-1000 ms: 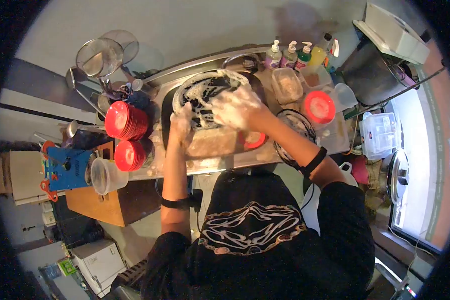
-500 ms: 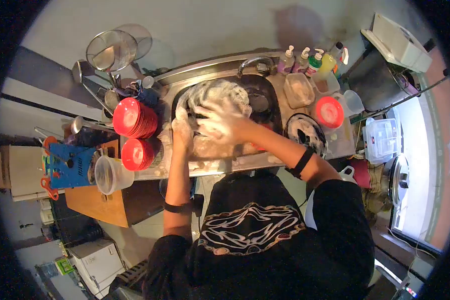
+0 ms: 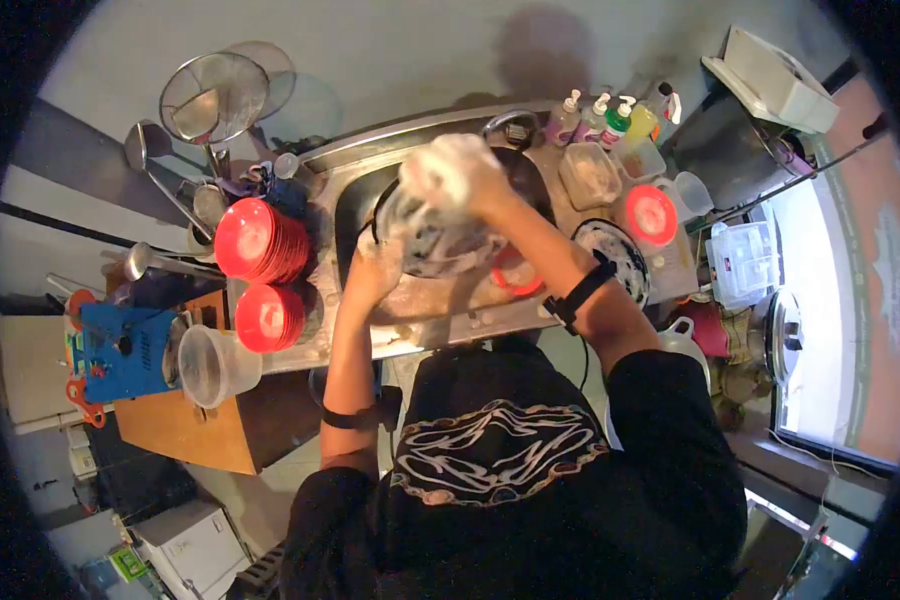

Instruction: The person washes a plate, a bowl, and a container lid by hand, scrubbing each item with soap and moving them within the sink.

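Note:
A round dark tray or pan covered in white suds is tilted over the sink. My left hand grips its left edge, foam on the fingers. Above the pan's upper part, my right hand is closed and thick with foam; whatever it holds is hidden by suds and motion blur. A red bowl lies by the pan's lower right. To the right of the sink rests a soapy black dish.
Red bowls stand in two stacks left of the sink. Pump bottles, a rectangular container and a red bowl with suds are at the right. A clear tub sits lower left; the faucet is behind the sink.
My right hand has moved up from low over the pan and its spread fingers are now closed. The pan is tilted more and shows its dark surface. The view has shifted slightly.

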`<state>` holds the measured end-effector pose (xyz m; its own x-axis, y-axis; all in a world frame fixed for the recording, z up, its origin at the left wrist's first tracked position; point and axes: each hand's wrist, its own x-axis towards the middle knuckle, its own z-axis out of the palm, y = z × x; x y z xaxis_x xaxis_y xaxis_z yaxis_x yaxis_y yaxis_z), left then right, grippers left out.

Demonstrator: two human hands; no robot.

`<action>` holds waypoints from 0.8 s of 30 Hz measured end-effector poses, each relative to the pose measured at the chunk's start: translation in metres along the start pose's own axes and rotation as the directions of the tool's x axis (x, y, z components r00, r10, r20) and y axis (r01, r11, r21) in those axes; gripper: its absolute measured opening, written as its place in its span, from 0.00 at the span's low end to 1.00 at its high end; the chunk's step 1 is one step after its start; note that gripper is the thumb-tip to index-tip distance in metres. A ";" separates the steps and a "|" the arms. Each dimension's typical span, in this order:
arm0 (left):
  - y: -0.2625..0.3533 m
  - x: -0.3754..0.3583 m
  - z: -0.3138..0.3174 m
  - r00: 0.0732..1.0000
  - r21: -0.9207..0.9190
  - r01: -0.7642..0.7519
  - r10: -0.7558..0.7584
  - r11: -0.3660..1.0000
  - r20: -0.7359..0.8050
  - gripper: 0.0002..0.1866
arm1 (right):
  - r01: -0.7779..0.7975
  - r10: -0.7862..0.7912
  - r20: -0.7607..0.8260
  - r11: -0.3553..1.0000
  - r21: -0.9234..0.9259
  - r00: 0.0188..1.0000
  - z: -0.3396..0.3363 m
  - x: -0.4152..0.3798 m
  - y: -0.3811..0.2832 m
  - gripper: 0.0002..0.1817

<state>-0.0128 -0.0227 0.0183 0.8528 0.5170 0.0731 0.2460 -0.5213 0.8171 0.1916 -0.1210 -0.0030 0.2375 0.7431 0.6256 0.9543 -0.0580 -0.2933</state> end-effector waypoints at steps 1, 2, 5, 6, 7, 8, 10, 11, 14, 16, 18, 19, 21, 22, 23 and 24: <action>0.004 -0.001 -0.001 0.999 -0.070 0.007 -0.010 0.998 -0.049 0.17 | -0.090 0.087 -0.071 0.995 -0.041 0.994 0.012 0.001 0.009 0.12; 0.011 -0.001 -0.003 0.999 -0.077 0.004 -0.008 0.997 -0.051 0.17 | -0.183 0.170 -0.146 0.980 -0.076 0.974 0.025 0.001 0.016 0.09; 0.005 0.003 -0.004 0.992 -0.099 0.128 -0.128 0.987 0.003 0.18 | 0.034 -0.035 -0.128 0.999 -0.012 0.991 -0.010 0.021 -0.037 0.06; -0.034 0.013 0.008 0.999 0.036 -0.043 0.042 0.998 0.033 0.19 | 0.161 -0.173 -0.246 0.985 -0.066 0.954 0.006 0.023 -0.040 0.08; -0.056 0.018 0.015 0.975 0.164 -0.219 0.208 0.962 0.084 0.21 | 0.179 -0.188 -0.163 0.981 -0.072 0.968 0.003 0.025 -0.047 0.09; -0.050 0.018 0.014 0.973 0.162 -0.226 0.214 0.961 0.089 0.21 | 0.197 -0.203 -0.085 0.977 -0.078 0.975 -0.001 0.029 -0.053 0.11; -0.034 0.018 0.012 0.993 -0.270 0.115 -0.119 0.956 0.004 0.25 | 0.082 -0.111 -0.160 0.980 -0.180 0.981 -0.006 0.026 -0.044 0.14; -0.037 0.018 0.009 0.996 -0.315 0.073 -0.086 0.946 -0.030 0.27 | -0.037 -0.027 -0.236 0.964 -0.262 0.971 -0.007 0.023 -0.040 0.17; -0.016 0.012 -0.007 0.974 -0.376 0.151 -0.203 0.914 -0.101 0.28 | -0.365 0.318 -0.225 0.906 -0.213 0.921 0.019 -0.002 -0.025 0.36; -0.010 0.009 -0.010 0.984 -0.325 0.107 -0.147 0.940 -0.099 0.29 | -0.394 0.346 -0.239 0.898 -0.194 0.907 0.031 -0.011 -0.048 0.40; -0.031 0.020 0.000 0.993 -0.138 0.086 -0.096 0.987 -0.071 0.29 | -0.372 0.332 -0.233 0.915 -0.157 0.914 0.047 -0.016 -0.079 0.42; -0.030 0.023 0.004 0.985 -0.226 0.147 -0.164 0.963 -0.060 0.28 | -0.337 0.316 -0.186 0.937 -0.091 0.930 0.056 -0.019 -0.094 0.38; -0.037 0.024 0.003 0.973 -0.563 0.169 -0.229 0.809 -0.037 0.29 | -0.315 0.308 -0.147 0.949 -0.025 0.940 0.063 -0.027 -0.102 0.35; -0.047 0.025 -0.001 0.950 -0.605 0.222 -0.310 0.765 -0.042 0.29 | -0.171 0.171 -0.015 0.985 0.002 0.985 0.061 -0.037 -0.100 0.32; -0.055 0.022 -0.005 0.981 -0.553 0.036 -0.135 0.832 -0.138 0.30 | -0.026 0.021 0.114 0.998 0.050 0.993 0.058 -0.048 -0.099 0.28; -0.061 0.021 -0.005 0.969 -0.587 0.097 -0.210 0.804 -0.127 0.29 | -0.032 0.026 0.113 0.998 0.046 0.993 0.049 -0.054 -0.093 0.28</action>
<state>-0.0123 0.0240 -0.0273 0.7164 0.6971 -0.0279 0.0103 0.0295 0.9995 0.0809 -0.1232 -0.0452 0.2404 0.8118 0.5322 0.9370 -0.0510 -0.3455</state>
